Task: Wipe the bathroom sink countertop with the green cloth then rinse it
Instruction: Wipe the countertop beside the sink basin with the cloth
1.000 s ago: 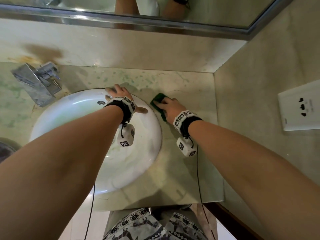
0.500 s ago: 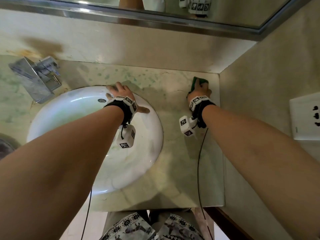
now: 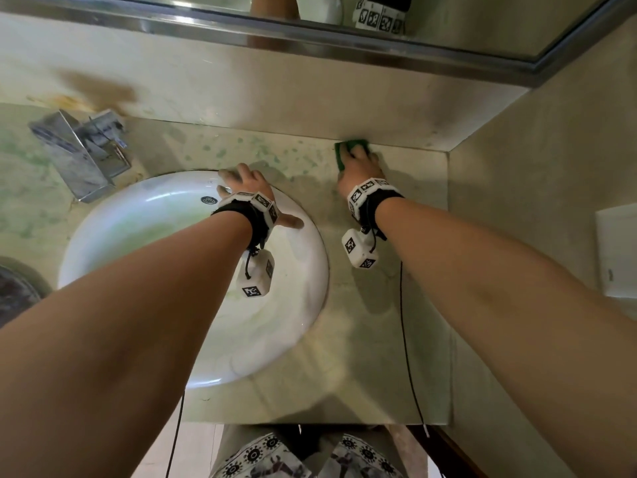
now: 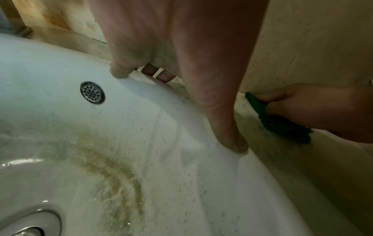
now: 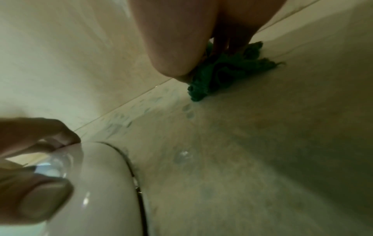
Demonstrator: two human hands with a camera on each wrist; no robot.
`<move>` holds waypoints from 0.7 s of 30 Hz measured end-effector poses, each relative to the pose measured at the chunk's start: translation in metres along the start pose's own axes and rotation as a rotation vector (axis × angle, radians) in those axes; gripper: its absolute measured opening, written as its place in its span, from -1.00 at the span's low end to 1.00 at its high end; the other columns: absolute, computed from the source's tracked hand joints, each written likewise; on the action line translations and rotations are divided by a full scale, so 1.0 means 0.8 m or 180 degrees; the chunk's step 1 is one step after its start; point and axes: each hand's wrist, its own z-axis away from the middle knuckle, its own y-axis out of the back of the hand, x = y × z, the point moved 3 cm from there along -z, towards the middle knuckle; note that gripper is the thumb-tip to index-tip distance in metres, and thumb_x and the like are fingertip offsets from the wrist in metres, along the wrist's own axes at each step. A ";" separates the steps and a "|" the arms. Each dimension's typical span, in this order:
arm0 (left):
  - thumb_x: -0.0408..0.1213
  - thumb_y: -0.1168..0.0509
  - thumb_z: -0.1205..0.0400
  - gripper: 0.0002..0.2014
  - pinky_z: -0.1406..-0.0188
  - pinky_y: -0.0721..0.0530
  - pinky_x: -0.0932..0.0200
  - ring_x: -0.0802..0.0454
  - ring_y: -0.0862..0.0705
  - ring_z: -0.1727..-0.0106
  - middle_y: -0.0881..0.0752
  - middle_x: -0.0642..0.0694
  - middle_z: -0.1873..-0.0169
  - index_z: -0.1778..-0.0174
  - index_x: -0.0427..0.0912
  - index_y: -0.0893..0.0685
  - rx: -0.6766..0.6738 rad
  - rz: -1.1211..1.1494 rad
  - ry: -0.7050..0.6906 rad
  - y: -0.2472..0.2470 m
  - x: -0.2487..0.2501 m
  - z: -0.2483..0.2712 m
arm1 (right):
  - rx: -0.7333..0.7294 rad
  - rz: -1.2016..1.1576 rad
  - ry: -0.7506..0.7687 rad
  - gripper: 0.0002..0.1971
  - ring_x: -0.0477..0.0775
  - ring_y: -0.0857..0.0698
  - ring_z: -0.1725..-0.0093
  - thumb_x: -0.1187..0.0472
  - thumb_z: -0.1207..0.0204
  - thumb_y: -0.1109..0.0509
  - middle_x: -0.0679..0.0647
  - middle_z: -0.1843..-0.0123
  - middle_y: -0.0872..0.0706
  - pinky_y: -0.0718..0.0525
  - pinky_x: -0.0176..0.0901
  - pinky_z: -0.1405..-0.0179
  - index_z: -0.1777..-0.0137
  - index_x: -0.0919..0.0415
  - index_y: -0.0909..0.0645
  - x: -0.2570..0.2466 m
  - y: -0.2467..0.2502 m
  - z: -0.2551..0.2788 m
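Observation:
The green cloth (image 3: 344, 151) lies bunched on the marble countertop (image 3: 396, 322), tight against the back wall and right of the sink. My right hand (image 3: 360, 169) is on top of it, thumb and fingers curled round the cloth (image 4: 270, 118) and pressing it down. From the right wrist, the cloth (image 5: 222, 71) bulges out under the fingers. My left hand (image 3: 248, 186) rests on the far right rim of the white sink (image 3: 103, 219), fingers over the outer edge and thumb on the rim; it holds nothing.
A chrome faucet (image 3: 82, 157) stands at the back left of the counter. A mirror (image 3: 448, 22) runs above the back wall, and a white socket plate (image 3: 617, 250) is on the right wall. The basin has an overflow hole (image 4: 92, 93) and a brownish streak (image 4: 113, 183).
My right hand has carried the cloth from beside the sink rim back toward the right rear corner, then a little left along the back wall. The left hand stayed on the rim.

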 end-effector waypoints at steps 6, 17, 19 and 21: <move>0.63 -0.37 0.04 0.41 -0.40 -0.37 -0.38 -0.47 -0.18 -0.51 -0.27 -0.26 -0.41 -0.57 -0.30 -0.21 0.0030 0.0014 0.0012 -0.002 0.000 0.000 | 0.0044 -0.0332 0.0082 -0.38 0.31 -0.29 -0.52 0.22 -0.60 -0.17 0.12 -0.61 -0.25 -0.35 0.02 -0.55 -0.67 -0.01 -0.15 0.040 0.007 0.001; 0.58 -0.43 0.03 0.38 -0.45 -0.34 -0.36 -0.47 -0.13 -0.54 -0.25 -0.27 -0.44 -0.54 -0.31 -0.22 0.0040 0.0155 -0.0007 -0.002 -0.002 0.002 | -0.0038 0.0460 -0.0913 -0.34 0.34 -0.16 -0.58 0.18 -0.57 -0.11 0.19 -0.69 -0.07 -0.26 0.21 -0.50 -0.67 0.25 -0.07 0.071 0.008 0.000; 0.57 -0.45 0.03 0.36 -0.44 -0.35 -0.34 -0.46 -0.13 -0.54 -0.26 -0.27 -0.42 -0.52 -0.31 -0.24 0.0051 0.0180 -0.0006 -0.002 -0.003 0.002 | 0.0019 0.0412 -0.0769 -0.33 0.34 -0.17 -0.57 0.20 -0.56 -0.11 0.19 -0.67 -0.12 -0.23 0.20 -0.52 -0.66 0.30 -0.04 0.043 0.005 -0.002; 0.56 -0.45 0.04 0.36 -0.44 -0.34 -0.35 -0.47 -0.11 -0.55 -0.26 -0.27 -0.42 -0.51 -0.31 -0.25 0.0049 0.0199 -0.0005 -0.001 -0.002 0.002 | 0.0051 0.0273 -0.0580 -0.32 0.36 -0.19 -0.57 0.25 -0.58 -0.14 0.21 -0.64 -0.13 -0.22 0.15 -0.56 -0.68 0.25 -0.01 0.016 0.002 -0.002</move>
